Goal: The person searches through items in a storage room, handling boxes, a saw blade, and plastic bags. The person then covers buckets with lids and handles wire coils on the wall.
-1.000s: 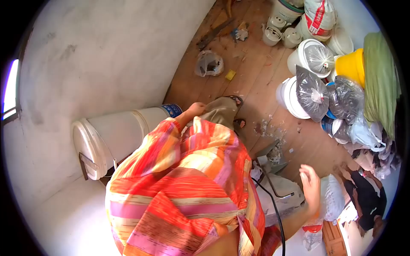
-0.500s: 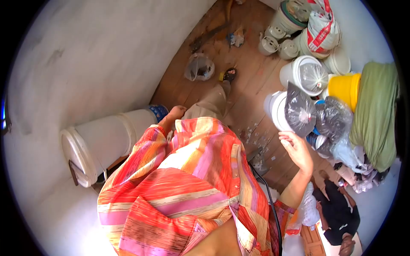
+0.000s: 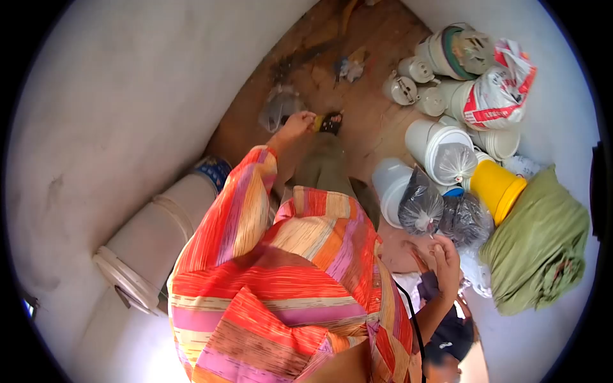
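My left hand [image 3: 297,125] reaches forward over the floor, its fingers curled together and nothing visible in them. It appears beside a sandalled foot [image 3: 331,122] and in front of a clear plastic bag [image 3: 280,105] on the floor. On the other side, my right hand [image 3: 449,263] is raised with fingers loosely bent and a little apart, holding nothing I can see. Its fingertips appear close to the knotted end of a dark plastic bag [image 3: 421,203]; whether they touch, I cannot tell. That bag lies against a white bucket [image 3: 391,185]. Striped shirt cloth [image 3: 287,274] covers the middle.
Along the right wall stand lidded buckets, a yellow bucket [image 3: 501,191], a red-and-white sack [image 3: 495,99] and a green cloth bundle [image 3: 543,249]. A long pale container [image 3: 150,236] lies by the left wall. Another person in dark clothes [image 3: 450,335] is at lower right.
My left hand has moved forward and right, past the knee to near the foot. My right hand has dropped back slightly, its fingers more bent. The buckets and bags appear shifted as my view turned.
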Available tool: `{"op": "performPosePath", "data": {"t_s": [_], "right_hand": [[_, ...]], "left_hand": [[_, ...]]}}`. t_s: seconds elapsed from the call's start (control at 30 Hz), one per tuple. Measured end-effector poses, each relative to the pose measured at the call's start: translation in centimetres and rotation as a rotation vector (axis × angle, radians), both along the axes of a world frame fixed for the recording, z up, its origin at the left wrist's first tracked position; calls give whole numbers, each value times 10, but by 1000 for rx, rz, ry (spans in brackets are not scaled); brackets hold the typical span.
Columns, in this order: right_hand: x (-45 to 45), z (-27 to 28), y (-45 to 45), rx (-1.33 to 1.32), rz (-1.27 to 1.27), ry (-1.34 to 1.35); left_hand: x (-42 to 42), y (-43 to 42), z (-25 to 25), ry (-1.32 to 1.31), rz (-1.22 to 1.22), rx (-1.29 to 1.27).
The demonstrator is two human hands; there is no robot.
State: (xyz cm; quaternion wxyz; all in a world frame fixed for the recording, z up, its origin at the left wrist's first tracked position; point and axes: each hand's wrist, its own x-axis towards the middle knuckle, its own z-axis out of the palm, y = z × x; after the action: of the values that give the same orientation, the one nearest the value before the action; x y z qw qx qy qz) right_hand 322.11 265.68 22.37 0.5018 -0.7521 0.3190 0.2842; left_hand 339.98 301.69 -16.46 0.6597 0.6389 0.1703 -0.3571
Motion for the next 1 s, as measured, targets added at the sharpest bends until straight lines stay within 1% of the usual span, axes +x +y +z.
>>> {"op": "performPosePath", "data": {"t_s": [0.07,0.1,0.17,0.2,0.23,0.3,0.37,0.43,0.5,0.57,0.6,0.67,0.7,0.77,0.8,0.87,0.9,0.93,1.0], "right_hand": [[1,-7,-10,-43,-131,73],[9,-11,-11,-46,-121,95],[23,-15,-14,16,-178,249],[34,-20,-13,72,-211,281],[49,-28,-10,12,-135,298],[84,-45,0,-6,-53,283],[115,-68,11,22,-36,267],[127,-81,20,61,-18,248],[139,-94,26,131,53,242],[142,-101,31,178,56,281],[137,-105,30,163,58,317],[137,-105,33,126,48,380],[136,-107,31,124,62,382],[134,-111,25,90,53,404],[138,-111,25,79,52,403],[140,-115,21,84,41,394],[141,-117,19,93,21,375],[144,-119,21,89,7,385],[145,-123,22,92,30,377]], "left_hand": [[-4,13,-48,80,25,178],[-7,19,-51,103,32,177],[-23,42,-52,324,106,164],[-29,49,-53,396,137,170],[-35,55,-48,451,169,182],[-51,63,-49,526,237,209],[-65,66,-53,567,317,213],[-84,74,-60,580,397,180],[-96,78,-67,584,492,148],[-110,86,-71,546,374,257],[-126,90,-84,557,400,269],[-146,90,-110,524,345,341],[-144,85,-107,528,358,339],[-132,73,-88,648,323,330],[-139,70,-97,657,331,326],[-160,64,-120,506,183,345],[-170,59,-126,518,190,344],[-178,53,-132,477,216,351],[-176,43,-123,429,254,362]]}}
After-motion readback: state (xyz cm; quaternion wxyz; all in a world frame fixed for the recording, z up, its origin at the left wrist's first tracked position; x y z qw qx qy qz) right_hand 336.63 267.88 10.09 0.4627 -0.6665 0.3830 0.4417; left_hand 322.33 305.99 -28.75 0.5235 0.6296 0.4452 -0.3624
